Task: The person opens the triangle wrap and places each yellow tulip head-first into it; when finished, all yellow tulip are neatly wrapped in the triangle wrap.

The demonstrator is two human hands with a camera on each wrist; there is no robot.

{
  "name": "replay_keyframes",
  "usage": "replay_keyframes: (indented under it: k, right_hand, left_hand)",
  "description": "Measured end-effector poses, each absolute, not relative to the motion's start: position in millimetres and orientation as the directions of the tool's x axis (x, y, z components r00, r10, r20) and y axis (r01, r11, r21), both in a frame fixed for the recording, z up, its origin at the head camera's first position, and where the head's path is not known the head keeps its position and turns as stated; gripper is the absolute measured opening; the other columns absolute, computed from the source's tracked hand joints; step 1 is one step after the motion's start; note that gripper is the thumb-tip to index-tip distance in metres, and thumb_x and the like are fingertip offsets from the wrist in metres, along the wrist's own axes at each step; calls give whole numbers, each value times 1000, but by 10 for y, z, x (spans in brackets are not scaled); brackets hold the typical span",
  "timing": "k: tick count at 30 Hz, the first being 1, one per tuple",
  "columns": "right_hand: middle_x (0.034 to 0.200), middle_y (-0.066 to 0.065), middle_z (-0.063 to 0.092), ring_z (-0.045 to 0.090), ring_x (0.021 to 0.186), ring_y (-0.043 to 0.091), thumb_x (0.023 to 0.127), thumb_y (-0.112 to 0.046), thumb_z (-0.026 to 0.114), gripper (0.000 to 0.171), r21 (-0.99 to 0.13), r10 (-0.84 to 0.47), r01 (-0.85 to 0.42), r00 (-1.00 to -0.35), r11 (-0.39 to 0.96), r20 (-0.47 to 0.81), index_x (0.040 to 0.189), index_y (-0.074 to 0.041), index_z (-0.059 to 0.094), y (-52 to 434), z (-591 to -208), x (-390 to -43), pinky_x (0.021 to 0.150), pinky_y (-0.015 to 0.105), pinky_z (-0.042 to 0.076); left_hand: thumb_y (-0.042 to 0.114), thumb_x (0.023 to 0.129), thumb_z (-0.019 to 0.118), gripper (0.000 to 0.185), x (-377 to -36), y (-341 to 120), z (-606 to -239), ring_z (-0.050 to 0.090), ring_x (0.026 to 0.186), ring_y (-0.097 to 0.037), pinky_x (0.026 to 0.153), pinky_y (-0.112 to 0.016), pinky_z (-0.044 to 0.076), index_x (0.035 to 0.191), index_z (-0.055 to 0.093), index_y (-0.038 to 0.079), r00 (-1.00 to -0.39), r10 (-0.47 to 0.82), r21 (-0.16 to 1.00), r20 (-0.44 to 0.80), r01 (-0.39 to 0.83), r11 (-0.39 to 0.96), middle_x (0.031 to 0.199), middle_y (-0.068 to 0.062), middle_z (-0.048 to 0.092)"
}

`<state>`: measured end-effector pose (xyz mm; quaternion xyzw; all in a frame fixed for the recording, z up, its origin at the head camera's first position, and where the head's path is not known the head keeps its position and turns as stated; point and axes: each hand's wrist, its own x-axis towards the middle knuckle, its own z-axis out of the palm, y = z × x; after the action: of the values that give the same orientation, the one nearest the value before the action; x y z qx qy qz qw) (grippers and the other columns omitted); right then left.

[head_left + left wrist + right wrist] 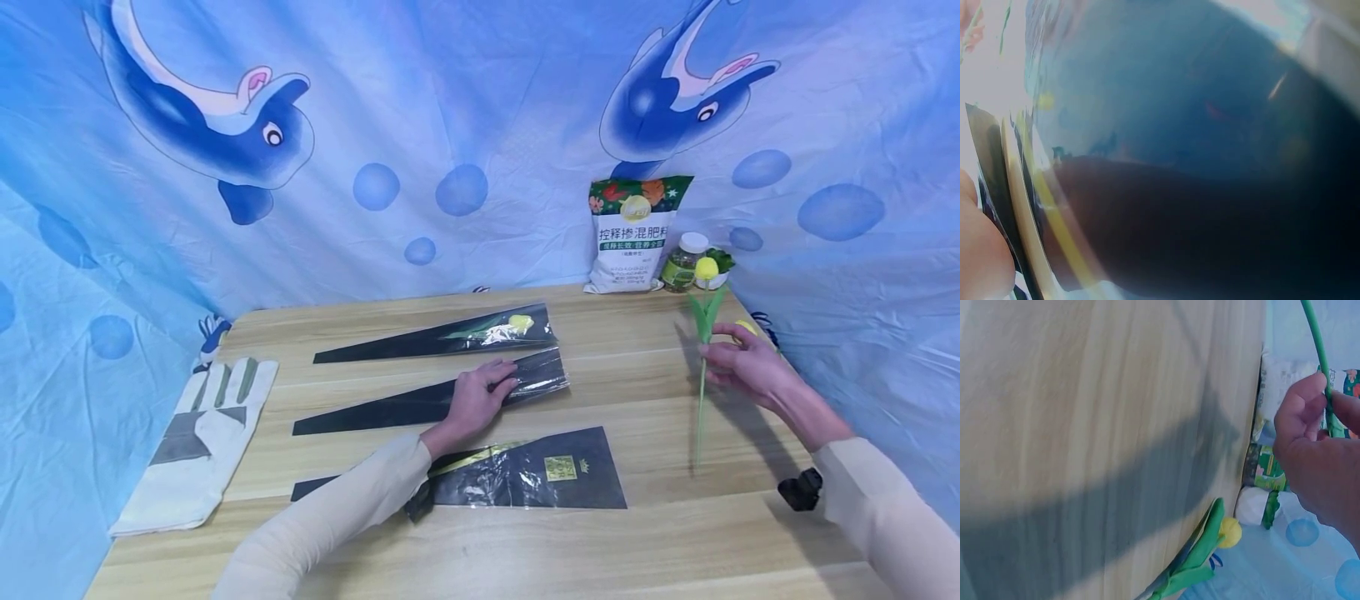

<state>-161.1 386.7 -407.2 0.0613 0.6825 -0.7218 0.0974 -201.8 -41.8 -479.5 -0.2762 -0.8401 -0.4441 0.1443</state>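
A yellow artificial tulip (707, 268) stands upright in my right hand (750, 367), which pinches its green stem just below the leaves. The right wrist view shows thumb and fingers meeting on that stem (1317, 337). My left hand (474, 400) rests on the middle black flower sleeve (397, 408), near its wide clear end. Behind it lies another sleeve (382, 346) with a yellow tulip (521, 322) inside. The front sleeve (525, 479), with a gold print, lies partly under the left forearm. In the left wrist view a dark, blurred surface fills most of the picture.
Another yellow tulip (1230, 532) lies by the table's right edge, partly hidden behind the right hand in the head view. A fertilizer bag (630, 237), a lidded jar (684, 262) and a small potted plant (720, 265) stand at the back. White-and-grey gloves (198, 450) lie at left.
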Motion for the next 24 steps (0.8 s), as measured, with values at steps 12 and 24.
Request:
replay_keyframes:
  k: [12,24]
  right_hand:
    - [89,1,65,66,80,12,96,7,61,36,-938,74,48,-994,-343,-78,118,-11,39,3587,-4061,-1723,71,30,60]
    - [88,3,66,67,78,13,94,5,64,39,-915,204,-10,-976,-403,-79,115,-13,37,3406,-3995,-1846,69,29,60]
  left_hand:
    - [10,89,76,28,-2031,-431,-4814,62,118,-33,101,-46,47,115,74,0,-807,356,664,471,590,460,119,-17,68]
    - [8,88,77,27,-2027,-429,-4812,63,117,-34,100,-46,48,113,74,0,-804,354,666,477,594,452,119,-16,69]
